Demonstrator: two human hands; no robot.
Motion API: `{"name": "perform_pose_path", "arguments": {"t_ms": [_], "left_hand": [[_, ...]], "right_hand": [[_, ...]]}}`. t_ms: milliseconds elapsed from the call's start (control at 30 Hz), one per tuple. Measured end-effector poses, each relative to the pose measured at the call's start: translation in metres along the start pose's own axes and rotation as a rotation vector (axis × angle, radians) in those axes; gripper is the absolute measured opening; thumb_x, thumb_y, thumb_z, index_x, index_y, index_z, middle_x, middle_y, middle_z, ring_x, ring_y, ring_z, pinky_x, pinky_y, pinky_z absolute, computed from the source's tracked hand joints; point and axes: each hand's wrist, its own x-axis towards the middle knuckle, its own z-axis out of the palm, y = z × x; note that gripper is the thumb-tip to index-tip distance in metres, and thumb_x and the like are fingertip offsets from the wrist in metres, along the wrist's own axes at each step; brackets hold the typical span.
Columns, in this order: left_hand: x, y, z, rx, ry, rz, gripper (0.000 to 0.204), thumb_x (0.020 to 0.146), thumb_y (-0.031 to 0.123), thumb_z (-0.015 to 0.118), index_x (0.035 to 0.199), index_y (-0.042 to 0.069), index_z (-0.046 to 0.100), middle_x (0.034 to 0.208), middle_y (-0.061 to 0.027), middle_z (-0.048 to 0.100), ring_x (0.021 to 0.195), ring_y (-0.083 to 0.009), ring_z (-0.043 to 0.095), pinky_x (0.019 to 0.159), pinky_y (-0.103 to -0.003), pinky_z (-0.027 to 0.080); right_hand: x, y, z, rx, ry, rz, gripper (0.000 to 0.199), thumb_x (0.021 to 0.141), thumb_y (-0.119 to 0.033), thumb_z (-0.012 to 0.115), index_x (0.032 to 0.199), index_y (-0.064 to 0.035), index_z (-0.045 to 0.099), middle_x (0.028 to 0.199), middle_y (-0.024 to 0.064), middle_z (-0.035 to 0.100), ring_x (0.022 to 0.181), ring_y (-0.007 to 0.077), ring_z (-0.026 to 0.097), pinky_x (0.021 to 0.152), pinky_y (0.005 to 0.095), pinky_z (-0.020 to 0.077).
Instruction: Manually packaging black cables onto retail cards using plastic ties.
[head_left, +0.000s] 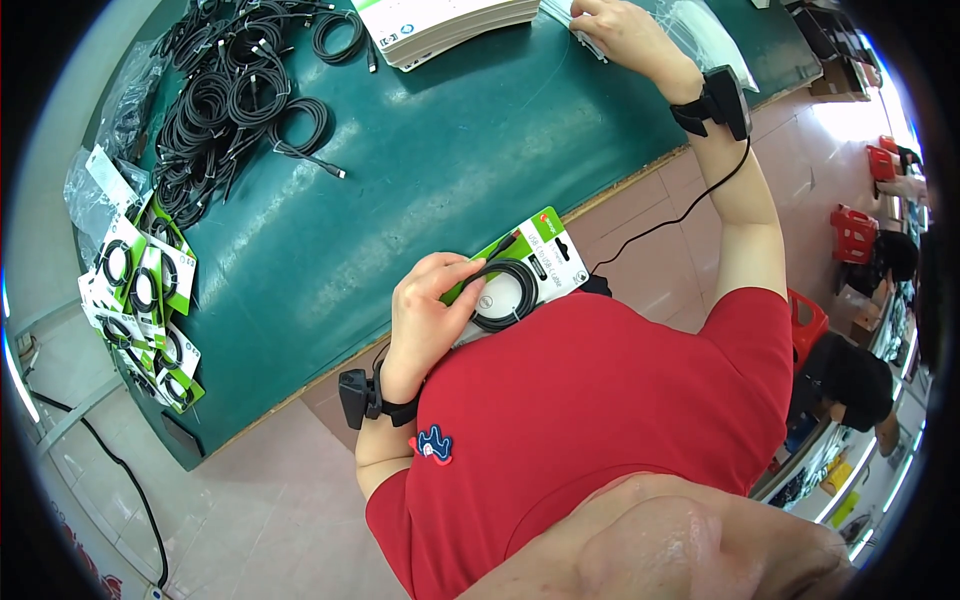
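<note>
My left hand [432, 308] pinches a coiled black cable [512, 318] against a green and white cardboard backing card [556, 262]. The card lies at the table's near edge, close to my body, with its hanging hole toward the right. Part of coil and card is covered by my fingers. Stretched out to the far right, my right hand [622, 32] has its fingers closed at some thin pale strips [588, 42] on the table. What exactly the fingertips grip is too small to make out.
A stack of white and green cards [455, 30] stands at the back. Coiled black cables [215, 105] are heaped at the far left, with carded cables [145, 290] piled nearer. Clear plastic bags [90, 195] edge the green table [400, 160]. White plastic material [705, 40] lies far right.
</note>
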Motion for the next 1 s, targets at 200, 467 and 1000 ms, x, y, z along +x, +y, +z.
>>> {"name": "perform_pose_path", "arguments": {"t_ms": [200,467,1000], "left_hand": [[0.006,-0.001,-0.002,-0.025,0.042,0.052,0.022,0.08,0.001,0.076,0.102,0.003,0.077,0.099,-0.0114,0.073,0.088,-0.027,0.071,0.075,-0.034,0.056],[0.015,0.014,-0.015,0.073,0.173,0.167,0.02,0.081,-0.001,0.075,0.1,0.002,0.076,0.098,-0.0106,0.072,0.084,-0.0259,0.07,0.071,-0.033,0.055],[0.009,0.012,-0.022,0.607,0.327,0.808,0.026,0.072,0.001,0.076,0.098,-0.001,0.076,0.101,-0.0114,0.07,0.077,-0.0223,0.069,0.063,-0.03,0.054]], "right_hand": [[-0.004,0.002,-0.005,0.036,0.075,-0.035,0.008,0.079,-0.012,0.07,0.085,-0.007,0.068,0.09,0.0096,0.065,0.083,0.029,0.066,0.073,0.0375,0.0533],[0.01,-0.001,0.012,0.466,0.907,-0.095,0.01,0.086,-0.009,0.07,0.095,-0.0047,0.07,0.092,0.0114,0.067,0.078,0.0271,0.065,0.069,0.0357,0.0534],[0.011,-0.113,-0.071,2.151,0.176,0.611,0.012,0.1,-0.011,0.063,0.106,-0.0008,0.067,0.087,0.0064,0.071,0.065,0.0082,0.061,0.059,0.0201,0.0476]]}}
